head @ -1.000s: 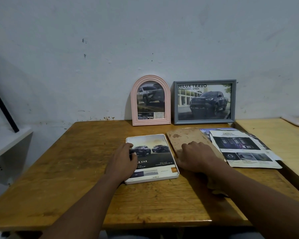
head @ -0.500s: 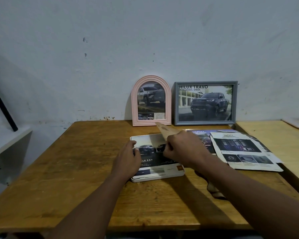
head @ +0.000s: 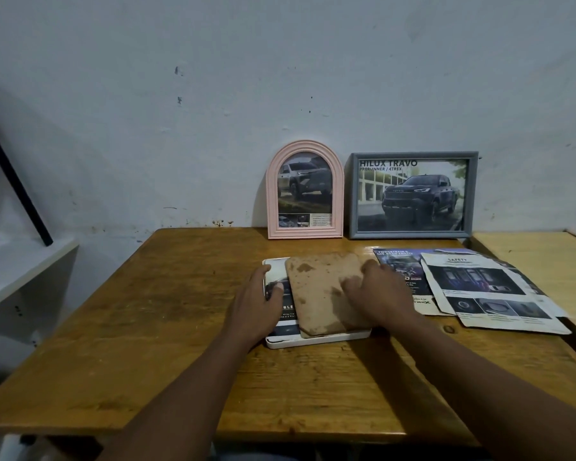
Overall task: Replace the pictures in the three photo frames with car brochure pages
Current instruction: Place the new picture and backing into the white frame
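Observation:
A white photo frame (head: 316,341) lies flat on the wooden table (head: 167,314) with a car brochure page (head: 281,309) in it. A brown backing board (head: 320,291) lies over most of that page. My left hand (head: 258,302) rests on the frame's left edge, thumb on the page. My right hand (head: 378,291) presses its spread fingers on the board's right side. A pink arched frame (head: 305,193) and a grey rectangular frame (head: 413,194), both with car pictures, lean on the wall.
Loose brochure pages (head: 489,291) lie spread on the table to the right of my right hand. A second, lighter table (head: 539,261) adjoins on the right. A white shelf (head: 20,271) stands at the left.
My right hand has carried the brown backing board from the table's right over onto the white frame and laid it flat on the page. My left hand stays on the frame's left edge.

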Demonstrator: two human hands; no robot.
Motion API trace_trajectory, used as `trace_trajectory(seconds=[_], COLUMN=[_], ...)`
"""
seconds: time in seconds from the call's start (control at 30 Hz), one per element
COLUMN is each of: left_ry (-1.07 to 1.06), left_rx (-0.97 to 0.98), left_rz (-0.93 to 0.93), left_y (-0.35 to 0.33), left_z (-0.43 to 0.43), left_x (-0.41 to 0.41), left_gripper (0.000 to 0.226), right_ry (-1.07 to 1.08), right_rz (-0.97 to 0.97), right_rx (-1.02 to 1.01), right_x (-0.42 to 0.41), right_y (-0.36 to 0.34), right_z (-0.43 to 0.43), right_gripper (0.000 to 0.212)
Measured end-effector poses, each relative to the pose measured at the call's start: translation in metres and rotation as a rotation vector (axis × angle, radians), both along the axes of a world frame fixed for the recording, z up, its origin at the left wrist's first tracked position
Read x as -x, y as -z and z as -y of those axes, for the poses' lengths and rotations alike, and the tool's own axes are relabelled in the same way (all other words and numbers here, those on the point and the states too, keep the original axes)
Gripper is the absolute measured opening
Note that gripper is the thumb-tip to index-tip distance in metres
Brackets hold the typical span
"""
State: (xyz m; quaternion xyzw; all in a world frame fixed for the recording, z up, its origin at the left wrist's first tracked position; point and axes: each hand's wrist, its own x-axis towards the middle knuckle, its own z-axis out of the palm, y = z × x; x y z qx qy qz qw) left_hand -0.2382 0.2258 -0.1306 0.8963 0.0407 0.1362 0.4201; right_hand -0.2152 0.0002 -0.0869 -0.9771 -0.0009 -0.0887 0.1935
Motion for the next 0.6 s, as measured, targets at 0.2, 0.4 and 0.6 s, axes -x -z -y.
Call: trace_trajectory(seconds=[0.2, 0.4, 0.6], left_ry=[0.028, 0.036, 0.03], left_rx=[-0.084, -0.124, -0.134], left_rz=[-0.014, -0.027, -0.017], left_y=[0.004, 0.002, 0.002], left_z=[0.001, -0.002, 0.0], left_x=[0.001, 0.003, 0.001], left_gripper=[0.047, 0.05, 0.045], right_ry=[-0.034, -0.112, -0.117], right_rz=[-0.03, -0.069, -0.002], right_rx=[-0.112, -0.093, 0.024], right_x=[-0.003, -0.001, 0.009], right_y=[0.006, 0.008, 0.014], right_z=[0.001, -0.015, -0.013], right_gripper=[0.04, 0.042, 0.046])
